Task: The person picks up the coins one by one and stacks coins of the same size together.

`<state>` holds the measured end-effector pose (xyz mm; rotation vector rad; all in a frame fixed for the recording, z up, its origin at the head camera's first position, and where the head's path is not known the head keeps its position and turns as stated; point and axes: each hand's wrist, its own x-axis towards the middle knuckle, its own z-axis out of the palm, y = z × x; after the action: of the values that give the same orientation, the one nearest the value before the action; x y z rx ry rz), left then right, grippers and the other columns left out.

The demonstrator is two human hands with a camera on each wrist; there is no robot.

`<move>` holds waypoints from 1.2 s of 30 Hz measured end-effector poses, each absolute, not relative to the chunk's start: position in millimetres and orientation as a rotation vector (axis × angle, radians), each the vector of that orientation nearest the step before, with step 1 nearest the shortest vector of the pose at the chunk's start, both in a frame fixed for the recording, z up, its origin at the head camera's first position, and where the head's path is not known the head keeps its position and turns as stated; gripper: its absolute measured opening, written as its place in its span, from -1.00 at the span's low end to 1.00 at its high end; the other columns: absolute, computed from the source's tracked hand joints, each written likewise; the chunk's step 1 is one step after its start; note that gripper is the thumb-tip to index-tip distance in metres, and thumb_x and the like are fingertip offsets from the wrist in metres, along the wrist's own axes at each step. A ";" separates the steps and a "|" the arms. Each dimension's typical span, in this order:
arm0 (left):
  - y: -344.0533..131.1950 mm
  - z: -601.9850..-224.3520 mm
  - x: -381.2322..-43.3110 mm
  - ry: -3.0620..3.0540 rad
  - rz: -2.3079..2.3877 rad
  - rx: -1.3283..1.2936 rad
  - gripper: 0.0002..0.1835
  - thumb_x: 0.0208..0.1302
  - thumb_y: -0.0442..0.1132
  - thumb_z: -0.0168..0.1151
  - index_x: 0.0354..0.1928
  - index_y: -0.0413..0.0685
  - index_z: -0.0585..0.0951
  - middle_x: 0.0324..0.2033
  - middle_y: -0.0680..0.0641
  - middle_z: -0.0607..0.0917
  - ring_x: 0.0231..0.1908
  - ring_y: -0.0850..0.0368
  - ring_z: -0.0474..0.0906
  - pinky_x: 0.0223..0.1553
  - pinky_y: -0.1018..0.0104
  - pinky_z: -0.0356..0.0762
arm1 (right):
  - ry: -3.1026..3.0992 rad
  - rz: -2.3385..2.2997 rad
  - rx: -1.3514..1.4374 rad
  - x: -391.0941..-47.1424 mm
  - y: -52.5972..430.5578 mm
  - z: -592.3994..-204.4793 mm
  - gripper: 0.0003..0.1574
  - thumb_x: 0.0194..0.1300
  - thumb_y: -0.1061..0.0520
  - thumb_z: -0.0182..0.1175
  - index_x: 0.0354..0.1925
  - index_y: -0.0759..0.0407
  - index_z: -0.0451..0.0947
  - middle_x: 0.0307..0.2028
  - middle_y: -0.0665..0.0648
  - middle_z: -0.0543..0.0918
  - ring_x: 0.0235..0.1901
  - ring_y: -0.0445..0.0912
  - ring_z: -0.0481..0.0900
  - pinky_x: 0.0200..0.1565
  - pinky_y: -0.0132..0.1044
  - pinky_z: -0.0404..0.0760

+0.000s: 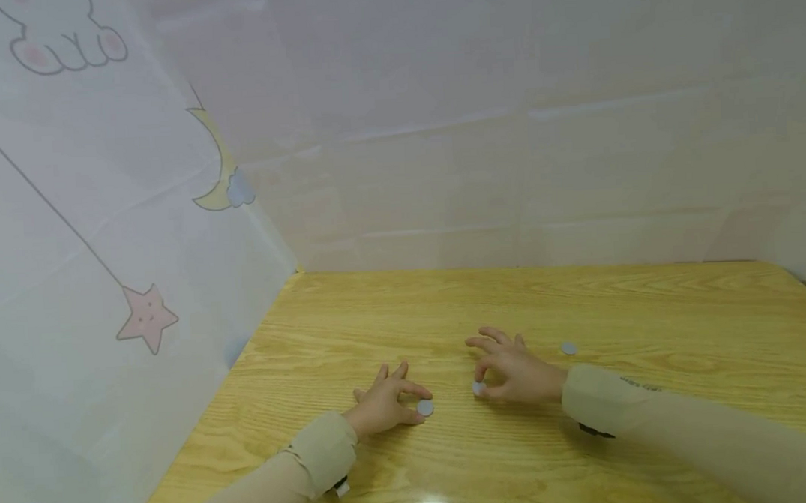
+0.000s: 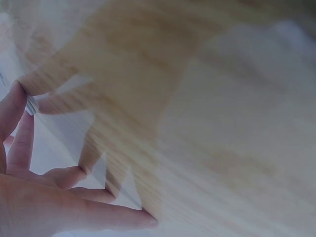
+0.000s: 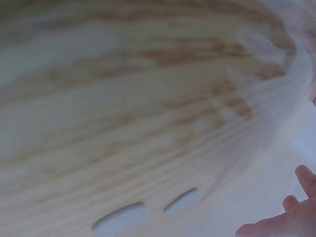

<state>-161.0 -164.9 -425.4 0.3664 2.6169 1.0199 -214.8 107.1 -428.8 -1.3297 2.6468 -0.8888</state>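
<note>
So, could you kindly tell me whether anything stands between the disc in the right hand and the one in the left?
Nothing visible does: only tabletop lies between the right disc and the left disc; another disc lies beyond the right hand, outside that gap.

From the head, well back, we look forward and down across the worktop to the pale backdrop. From each wrist we view that same surface low and close, aslant; head and left wrist views share the left grip.
</note>
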 end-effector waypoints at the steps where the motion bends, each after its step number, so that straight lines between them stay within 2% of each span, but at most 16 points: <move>1: -164.7 -424.9 -160.6 2.619 1.019 0.365 -0.68 0.09 -0.19 0.44 -0.05 0.10 0.71 0.46 -0.33 0.04 0.40 -0.50 -0.35 -0.06 -0.70 -0.57 | 2.645 -0.886 -1.334 -214.3 106.9 -428.7 -0.84 0.18 0.12 0.39 -0.42 -0.05 0.56 0.29 0.46 0.31 0.33 0.49 -0.05 -0.10 0.73 -0.19; 19: -162.8 -417.6 -156.2 2.619 1.018 0.379 -0.65 0.09 -0.22 0.43 -0.03 0.02 0.69 0.45 -0.37 0.03 0.39 -0.52 -0.35 -0.07 -0.70 -0.58 | 2.606 -0.842 -1.354 -211.3 106.6 -435.2 -0.80 0.20 0.12 0.37 -0.42 -0.11 0.52 0.32 0.42 0.29 0.36 0.48 -0.07 -0.05 0.70 -0.24; 36: -162.3 -416.7 -156.3 2.607 1.027 0.371 -0.67 0.11 -0.24 0.42 -0.03 0.01 0.69 0.45 -0.37 0.03 0.40 -0.51 -0.36 -0.06 -0.69 -0.59 | 2.614 -0.791 -1.389 -206.7 113.5 -435.7 -0.80 0.16 0.16 0.40 -0.44 -0.08 0.55 0.31 0.43 0.32 0.34 0.49 -0.03 -0.07 0.71 -0.17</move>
<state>-156.3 -162.3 -416.7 0.3708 2.6067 1.0269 -206.7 113.5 -435.7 -1.3890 2.6145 -0.7915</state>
